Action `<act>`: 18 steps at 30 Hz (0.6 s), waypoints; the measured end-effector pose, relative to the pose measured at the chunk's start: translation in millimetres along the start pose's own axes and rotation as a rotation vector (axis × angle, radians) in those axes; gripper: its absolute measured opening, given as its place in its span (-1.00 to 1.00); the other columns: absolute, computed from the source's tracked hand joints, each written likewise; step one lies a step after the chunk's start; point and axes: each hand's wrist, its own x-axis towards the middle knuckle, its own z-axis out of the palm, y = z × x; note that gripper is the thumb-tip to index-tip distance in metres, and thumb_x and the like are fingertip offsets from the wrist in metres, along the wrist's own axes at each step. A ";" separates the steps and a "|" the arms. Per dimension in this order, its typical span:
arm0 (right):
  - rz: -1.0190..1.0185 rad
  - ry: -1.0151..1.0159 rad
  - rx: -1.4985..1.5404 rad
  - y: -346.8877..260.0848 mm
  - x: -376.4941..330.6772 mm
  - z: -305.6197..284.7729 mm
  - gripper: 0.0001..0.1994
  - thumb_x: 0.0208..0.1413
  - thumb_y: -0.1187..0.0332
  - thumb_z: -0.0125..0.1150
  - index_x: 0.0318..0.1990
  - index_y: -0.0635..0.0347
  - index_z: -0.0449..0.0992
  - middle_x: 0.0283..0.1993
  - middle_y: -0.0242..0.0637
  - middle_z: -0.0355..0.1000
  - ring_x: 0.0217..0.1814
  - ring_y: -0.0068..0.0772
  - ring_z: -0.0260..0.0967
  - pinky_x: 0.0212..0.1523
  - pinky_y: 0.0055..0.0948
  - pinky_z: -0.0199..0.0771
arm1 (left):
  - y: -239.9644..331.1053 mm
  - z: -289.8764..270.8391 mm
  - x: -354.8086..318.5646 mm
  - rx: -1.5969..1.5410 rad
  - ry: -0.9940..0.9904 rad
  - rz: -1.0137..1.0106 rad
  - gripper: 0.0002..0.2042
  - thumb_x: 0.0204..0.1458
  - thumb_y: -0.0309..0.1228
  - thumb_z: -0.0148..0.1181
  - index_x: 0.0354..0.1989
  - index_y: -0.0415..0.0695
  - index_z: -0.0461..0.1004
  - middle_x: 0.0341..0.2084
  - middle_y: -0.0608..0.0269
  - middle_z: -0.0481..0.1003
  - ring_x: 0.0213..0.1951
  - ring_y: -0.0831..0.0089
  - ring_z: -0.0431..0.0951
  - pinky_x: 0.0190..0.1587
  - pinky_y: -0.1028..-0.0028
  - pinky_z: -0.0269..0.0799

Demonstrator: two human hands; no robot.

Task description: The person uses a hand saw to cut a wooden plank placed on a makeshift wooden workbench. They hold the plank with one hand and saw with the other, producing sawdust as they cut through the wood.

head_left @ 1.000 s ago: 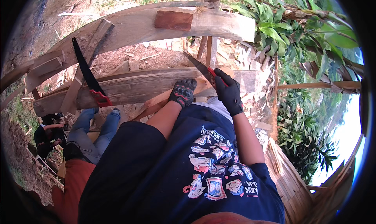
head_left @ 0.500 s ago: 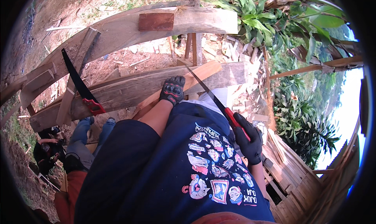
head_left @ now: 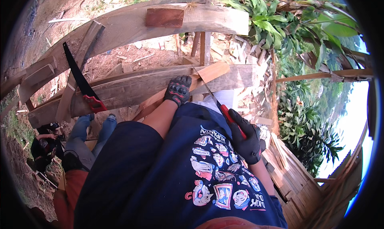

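Since half a second ago, the right hand has been shifting forward and leftward, bringing the hand saw farther across the pale board and closer to the left hand. The board is lying aslant over a grey plank, and the blade is crossing it near its far end, just right of the left hand. The right hand, in a black glove, is clamping around the red handle, its fingers pointing forward along it; the wrist is sitting low beside the body, and the forearm is coming up from the lower right, leaning leftward. The left hand, also gloved, is resting back-up on the board, knuckles raised and fingers close together, pointing away from the body; whether the fingertips are gripping the edge, I cannot tell. Its forearm is slanting up and rightward from a dark sleeve.

Farther left, a second saw is lying with its red handle on the grey plank and its black blade pointing away. Beyond, a curved timber is carrying a red-brown block. At the lower left, a person in jeans is standing near another in black. Leafy plants are filling the upper right.
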 end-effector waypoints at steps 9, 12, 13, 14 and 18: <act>0.022 -0.020 0.033 21.6 12.8 22.1 -0.57 0.43 0.42 0.24 0.41 0.17 0.55 0.32 0.08 0.59 0.37 0.00 0.59 0.35 -0.19 0.56 | 1.5 0.7 -1.5 0.101 0.056 0.070 -0.52 0.13 -0.29 0.16 0.24 -0.14 0.51 0.12 0.05 0.57 0.15 0.12 0.59 0.20 0.09 0.46; -0.104 -0.012 0.097 60.7 43.8 65.6 -0.55 0.44 0.39 0.22 0.44 0.17 0.51 0.31 0.11 0.59 0.32 0.08 0.61 0.29 -0.15 0.60 | 1.7 6.8 -9.8 0.085 0.053 0.000 -0.43 0.11 -0.29 0.21 0.35 -0.16 0.46 0.27 -0.02 0.52 0.26 0.07 0.55 0.30 0.05 0.43; -0.099 0.021 0.110 66.6 52.7 79.3 -0.55 0.42 0.38 0.22 0.42 0.18 0.52 0.28 0.14 0.60 0.26 0.10 0.65 0.23 -0.12 0.65 | 1.2 3.6 -6.1 0.070 0.011 0.005 -0.42 0.12 -0.28 0.21 0.36 -0.16 0.45 0.29 -0.02 0.51 0.27 0.07 0.54 0.31 0.05 0.42; -0.095 0.053 0.121 69.6 62.9 90.5 -0.55 0.41 0.37 0.22 0.41 0.19 0.53 0.25 0.16 0.61 0.20 0.12 0.68 0.16 -0.10 0.69 | -0.5 0.7 -0.5 0.055 -0.030 0.008 -0.41 0.13 -0.28 0.22 0.38 -0.15 0.44 0.31 -0.02 0.50 0.29 0.07 0.53 0.33 0.04 0.41; -0.044 -0.010 0.107 59.1 95.6 115.1 -0.53 0.43 0.37 0.17 0.45 0.19 0.48 0.27 0.15 0.60 0.26 0.15 0.64 0.22 -0.03 0.66 | -1.5 10.0 -5.6 0.088 0.044 0.044 -0.45 0.19 -0.27 0.12 0.37 -0.15 0.44 0.25 0.00 0.54 0.24 0.08 0.56 0.33 0.06 0.41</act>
